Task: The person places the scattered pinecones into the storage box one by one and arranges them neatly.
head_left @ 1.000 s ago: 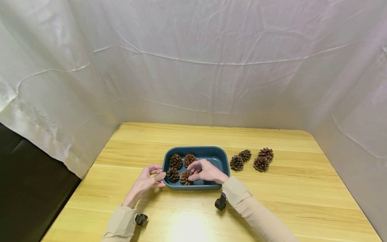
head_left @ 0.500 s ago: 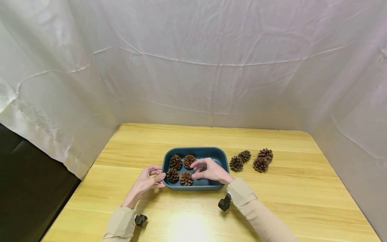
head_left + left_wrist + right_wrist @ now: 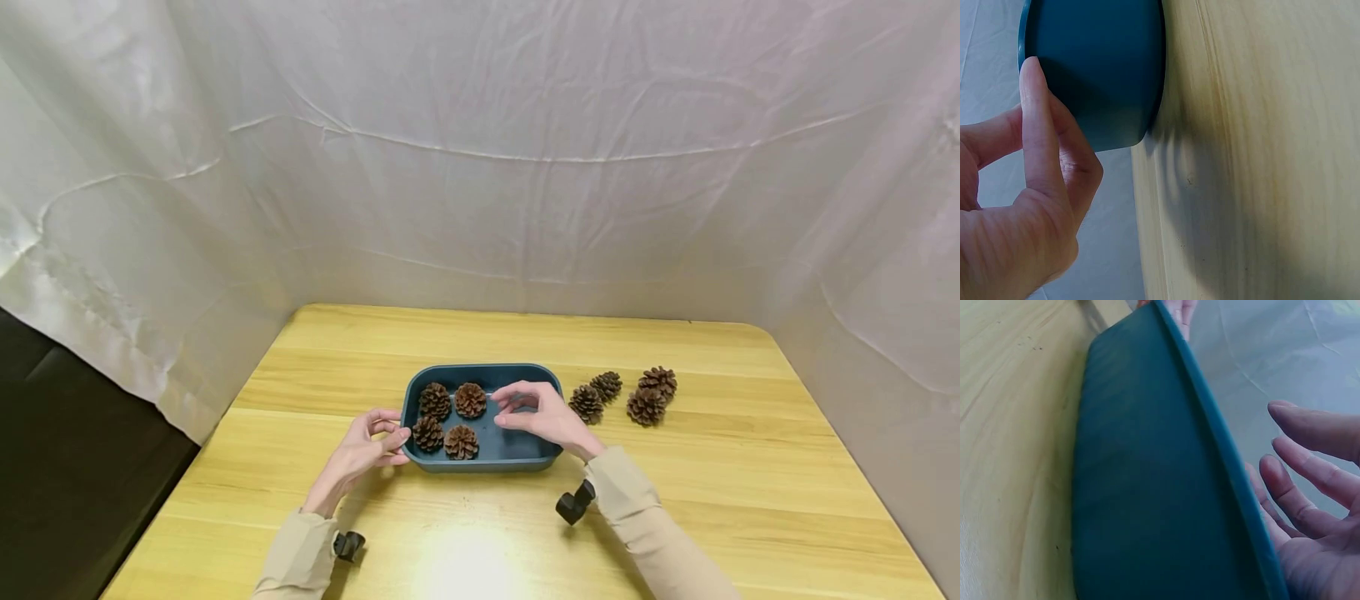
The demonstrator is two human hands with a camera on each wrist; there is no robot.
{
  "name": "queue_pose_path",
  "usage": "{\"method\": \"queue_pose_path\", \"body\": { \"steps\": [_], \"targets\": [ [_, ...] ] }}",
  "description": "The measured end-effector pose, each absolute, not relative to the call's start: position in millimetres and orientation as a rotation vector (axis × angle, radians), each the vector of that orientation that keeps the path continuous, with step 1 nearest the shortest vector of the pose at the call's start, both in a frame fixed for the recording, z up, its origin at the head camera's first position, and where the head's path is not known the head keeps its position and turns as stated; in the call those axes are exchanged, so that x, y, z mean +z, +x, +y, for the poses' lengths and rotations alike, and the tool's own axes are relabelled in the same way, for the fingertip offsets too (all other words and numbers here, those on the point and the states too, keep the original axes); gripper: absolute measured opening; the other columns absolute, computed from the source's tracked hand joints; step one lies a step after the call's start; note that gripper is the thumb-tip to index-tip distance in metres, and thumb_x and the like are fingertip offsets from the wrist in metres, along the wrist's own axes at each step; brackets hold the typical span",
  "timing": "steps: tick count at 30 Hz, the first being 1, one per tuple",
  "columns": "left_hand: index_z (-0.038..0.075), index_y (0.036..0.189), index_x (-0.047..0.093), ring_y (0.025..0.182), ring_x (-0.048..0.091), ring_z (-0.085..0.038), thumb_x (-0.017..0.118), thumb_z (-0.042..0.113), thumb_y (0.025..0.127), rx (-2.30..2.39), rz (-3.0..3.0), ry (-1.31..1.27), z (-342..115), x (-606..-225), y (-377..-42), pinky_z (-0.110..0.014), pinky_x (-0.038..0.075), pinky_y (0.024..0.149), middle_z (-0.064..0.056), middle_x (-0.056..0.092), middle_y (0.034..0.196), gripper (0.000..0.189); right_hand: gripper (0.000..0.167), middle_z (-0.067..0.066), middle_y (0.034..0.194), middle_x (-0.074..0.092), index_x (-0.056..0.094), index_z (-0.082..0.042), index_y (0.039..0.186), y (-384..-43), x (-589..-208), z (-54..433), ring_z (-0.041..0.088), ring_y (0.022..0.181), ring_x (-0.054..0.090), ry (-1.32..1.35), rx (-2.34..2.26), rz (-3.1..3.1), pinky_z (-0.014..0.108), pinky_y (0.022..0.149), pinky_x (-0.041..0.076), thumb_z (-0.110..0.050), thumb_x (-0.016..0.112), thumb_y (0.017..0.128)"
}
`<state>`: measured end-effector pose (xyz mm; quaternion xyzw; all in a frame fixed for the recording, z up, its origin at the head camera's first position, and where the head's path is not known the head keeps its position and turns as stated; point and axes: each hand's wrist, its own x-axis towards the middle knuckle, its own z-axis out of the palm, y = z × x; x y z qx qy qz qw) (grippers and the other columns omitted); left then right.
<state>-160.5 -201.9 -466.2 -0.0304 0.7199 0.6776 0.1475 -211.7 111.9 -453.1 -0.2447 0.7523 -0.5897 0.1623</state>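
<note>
A dark teal rectangular tray (image 3: 517, 457) with raised walls lies on the table in the head view. Inside its left half sit several pine cones, among them a round one (image 3: 470, 400) at the back and another (image 3: 461, 442) in front. My left hand (image 3: 369, 446) pinches the tray's left end; the left wrist view has the thumb (image 3: 1035, 94) at the rim and bent fingers beside the wall. Above the tray's right half hovers my right hand (image 3: 543, 414), fingers loosely bent and nothing in them. The right wrist view shows those fingers (image 3: 1304, 428) apart, over the rim.
On the wooden table (image 3: 712, 500), right of the tray, lie more pine cones: one (image 3: 587, 404) close to the tray, a smaller one (image 3: 607, 385) behind it, and a pair (image 3: 647, 406) farther right. Pale cloth (image 3: 525, 208) hangs behind and along the sides.
My right hand has let go of the front pine cone and moved right and slightly up, away from it. That cone stays in the tray. The left hand keeps its place on the tray.
</note>
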Motion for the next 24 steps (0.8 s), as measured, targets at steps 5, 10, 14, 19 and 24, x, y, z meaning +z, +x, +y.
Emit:
{"method": "queue_pose_path", "body": {
  "steps": [5, 10, 14, 19, 24],
  "targets": [
    [-0.016, 0.136, 0.035, 0.071, 0.062, -0.010, 0.058, 0.000, 0.099, 1.944, 2.070, -0.086, -202, -465, -160, -0.027, 0.067, 0.073, -0.004, 0.056, 0.096, 0.046, 0.034, 0.028, 0.123, 0.060, 0.067, -0.006, 0.124, -210, -452, 124, 0.019, 0.102, 0.064, -0.658, -1.740, 2.181, 0.027, 0.087, 0.062, -0.014, 0.074, 0.092],
    [-0.016, 0.135, 0.037, 0.071, 0.062, -0.010, 0.058, 0.000, 0.099, 1.949, 2.072, -0.090, -202, -467, -161, -0.026, 0.067, 0.073, -0.004, 0.055, 0.096, 0.045, 0.032, 0.009, 0.115, 0.066, 0.067, -0.004, 0.123, -211, -457, 140, 0.012, 0.099, 0.066, -0.649, -1.821, 2.205, 0.029, 0.086, 0.064, -0.012, 0.072, 0.093],
    [-0.016, 0.135, 0.037, 0.071, 0.062, -0.010, 0.058, -0.001, 0.098, 1.954, 2.068, -0.099, -203, -467, -162, -0.026, 0.067, 0.073, -0.004, 0.055, 0.095, 0.045, 0.033, -0.007, 0.107, 0.070, 0.065, 0.003, 0.122, -211, -460, 153, 0.007, 0.095, 0.066, -0.651, -1.909, 2.238, 0.025, 0.081, 0.063, -0.007, 0.072, 0.092],
    [-0.016, 0.135, 0.036, 0.071, 0.062, -0.010, 0.059, 0.000, 0.098, 1.951, 2.065, -0.084, -203, -467, -161, -0.026, 0.067, 0.073, -0.004, 0.056, 0.095, 0.046, 0.042, -0.007, 0.104, 0.072, 0.059, 0.015, 0.124, -210, -460, 171, 0.006, 0.093, 0.068, -0.586, -2.018, 2.228, 0.018, 0.078, 0.061, -0.006, 0.073, 0.091],
    [-0.017, 0.136, 0.036, 0.070, 0.063, -0.010, 0.059, 0.000, 0.099, 1.951, 2.066, -0.074, -202, -466, -161, -0.026, 0.067, 0.073, -0.004, 0.056, 0.095, 0.046, 0.043, -0.004, 0.105, 0.072, 0.059, 0.015, 0.124, -211, -460, 191, 0.006, 0.096, 0.068, -0.500, -2.074, 2.253, 0.017, 0.082, 0.061, -0.005, 0.074, 0.090]
  ]
}}
